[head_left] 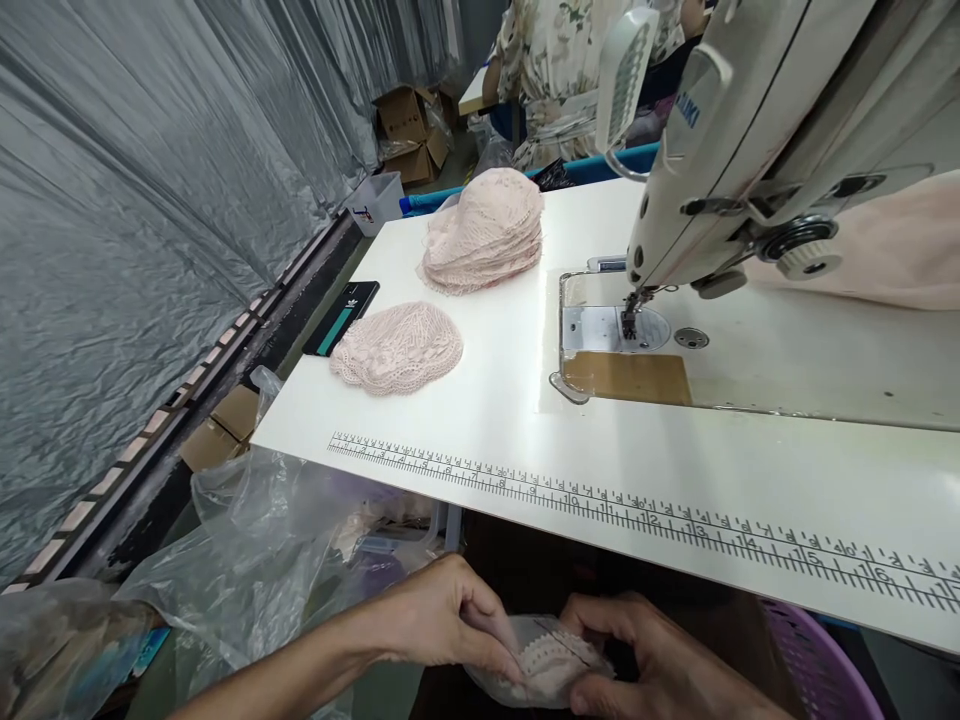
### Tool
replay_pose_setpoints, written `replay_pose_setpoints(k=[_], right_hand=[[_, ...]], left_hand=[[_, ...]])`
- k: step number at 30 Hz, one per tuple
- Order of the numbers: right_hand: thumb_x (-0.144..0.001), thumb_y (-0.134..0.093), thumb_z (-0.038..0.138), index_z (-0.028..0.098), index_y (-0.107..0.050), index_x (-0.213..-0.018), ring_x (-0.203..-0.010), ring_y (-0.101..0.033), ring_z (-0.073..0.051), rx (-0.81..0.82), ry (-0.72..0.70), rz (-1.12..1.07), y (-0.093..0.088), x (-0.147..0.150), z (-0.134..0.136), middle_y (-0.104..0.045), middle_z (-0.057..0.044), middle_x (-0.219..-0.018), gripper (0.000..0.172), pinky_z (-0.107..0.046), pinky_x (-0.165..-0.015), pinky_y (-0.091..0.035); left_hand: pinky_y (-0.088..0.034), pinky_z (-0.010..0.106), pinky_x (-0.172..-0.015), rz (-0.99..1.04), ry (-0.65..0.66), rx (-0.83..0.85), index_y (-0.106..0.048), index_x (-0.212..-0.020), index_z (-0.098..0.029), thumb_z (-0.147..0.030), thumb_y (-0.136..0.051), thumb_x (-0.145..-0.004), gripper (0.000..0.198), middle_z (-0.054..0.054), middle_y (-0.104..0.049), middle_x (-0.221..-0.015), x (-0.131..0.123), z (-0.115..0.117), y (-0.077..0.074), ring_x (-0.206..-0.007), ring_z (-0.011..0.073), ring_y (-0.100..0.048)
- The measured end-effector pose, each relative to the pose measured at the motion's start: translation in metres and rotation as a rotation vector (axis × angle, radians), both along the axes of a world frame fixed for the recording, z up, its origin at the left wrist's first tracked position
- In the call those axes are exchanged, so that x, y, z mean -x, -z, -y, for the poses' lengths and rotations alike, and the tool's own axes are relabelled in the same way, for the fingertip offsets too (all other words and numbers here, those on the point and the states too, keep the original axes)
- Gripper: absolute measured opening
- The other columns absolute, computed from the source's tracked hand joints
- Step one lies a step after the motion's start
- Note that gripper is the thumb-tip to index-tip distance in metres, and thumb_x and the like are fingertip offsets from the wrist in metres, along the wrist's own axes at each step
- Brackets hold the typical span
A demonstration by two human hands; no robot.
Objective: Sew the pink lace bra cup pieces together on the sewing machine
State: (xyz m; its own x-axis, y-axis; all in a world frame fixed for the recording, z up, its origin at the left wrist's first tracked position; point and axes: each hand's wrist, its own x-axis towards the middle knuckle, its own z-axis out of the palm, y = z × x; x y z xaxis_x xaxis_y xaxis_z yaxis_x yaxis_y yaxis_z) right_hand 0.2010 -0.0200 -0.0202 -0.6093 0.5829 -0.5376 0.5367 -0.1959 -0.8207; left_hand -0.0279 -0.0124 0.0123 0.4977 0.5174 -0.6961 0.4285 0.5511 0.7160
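Below the table's front edge, my left hand (465, 625) pinches the left side of a pale pink lace bra cup (559, 655) with sheer fabric around it. My right hand (630, 655) grips the same piece from the right, thumb below and fingers above. A scalloped lace trim shows between the hands. On the white sewing table (495, 400) lies one pink lace cup (401, 345), and behind it a stack of similar lace cups (486, 228). The sewing machine (697, 150) stands at the right, its presser foot (628, 322) over the metal plate.
A black phone-like item (342, 318) lies at the table's left edge, partly under the single cup. Printed ruler marks (570, 498) run along the front edge. Clear plastic bags (255, 540) hang at lower left; a purple basket (821, 660) stands lower right. Another person (559, 70) sits beyond.
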Motion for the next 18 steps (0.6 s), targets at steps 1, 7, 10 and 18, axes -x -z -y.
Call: replay_pose_setpoints(k=[1, 7, 10, 18], right_hand=[[-0.070, -0.062, 0.027, 0.024, -0.061, -0.072, -0.079, -0.052, -0.017, -0.007, 0.006, -0.003, 0.001, 0.000, 0.001, -0.058, 0.003, -0.075, 0.004, -0.025, -0.068, -0.037], [-0.072, -0.060, 0.027, 0.022, -0.058, -0.067, -0.075, -0.051, -0.016, -0.018, 0.039, -0.051, 0.010, -0.001, 0.005, -0.054, 0.004, -0.069, 0.007, -0.024, -0.065, -0.036], [-0.073, -0.060, 0.029, 0.023, -0.058, -0.065, -0.077, -0.052, -0.017, -0.012, 0.027, -0.040, 0.007, -0.001, 0.004, -0.057, 0.003, -0.070, 0.010, -0.025, -0.067, -0.036], [-0.078, -0.056, 0.039, 0.022, -0.062, -0.063, -0.074, -0.053, -0.017, 0.001, 0.040, -0.153, 0.004, 0.002, 0.001, -0.059, 0.002, -0.065, 0.023, -0.025, -0.066, -0.037]], left_hand=[[-0.044, 0.014, -0.056, -0.004, -0.004, 0.003, -0.074, -0.078, -0.016, -0.030, -0.077, -0.063, 0.021, 0.003, -0.071, -0.069, 0.000, 0.000, -0.001, -0.057, 0.0089, -0.060], [-0.046, 0.015, -0.057, -0.028, 0.004, -0.019, -0.074, -0.077, -0.015, -0.030, -0.077, -0.064, 0.020, 0.005, -0.072, -0.071, -0.001, 0.001, -0.004, -0.060, 0.0110, -0.064], [-0.046, 0.015, -0.057, -0.020, 0.004, -0.011, -0.074, -0.078, -0.016, -0.031, -0.077, -0.064, 0.020, 0.004, -0.072, -0.072, -0.001, 0.002, -0.004, -0.061, 0.0116, -0.065], [-0.044, 0.014, -0.055, 0.004, 0.012, -0.042, -0.074, -0.077, -0.016, -0.034, -0.077, -0.064, 0.022, 0.002, -0.071, -0.068, 0.002, 0.004, -0.002, -0.059, 0.0103, -0.062]])
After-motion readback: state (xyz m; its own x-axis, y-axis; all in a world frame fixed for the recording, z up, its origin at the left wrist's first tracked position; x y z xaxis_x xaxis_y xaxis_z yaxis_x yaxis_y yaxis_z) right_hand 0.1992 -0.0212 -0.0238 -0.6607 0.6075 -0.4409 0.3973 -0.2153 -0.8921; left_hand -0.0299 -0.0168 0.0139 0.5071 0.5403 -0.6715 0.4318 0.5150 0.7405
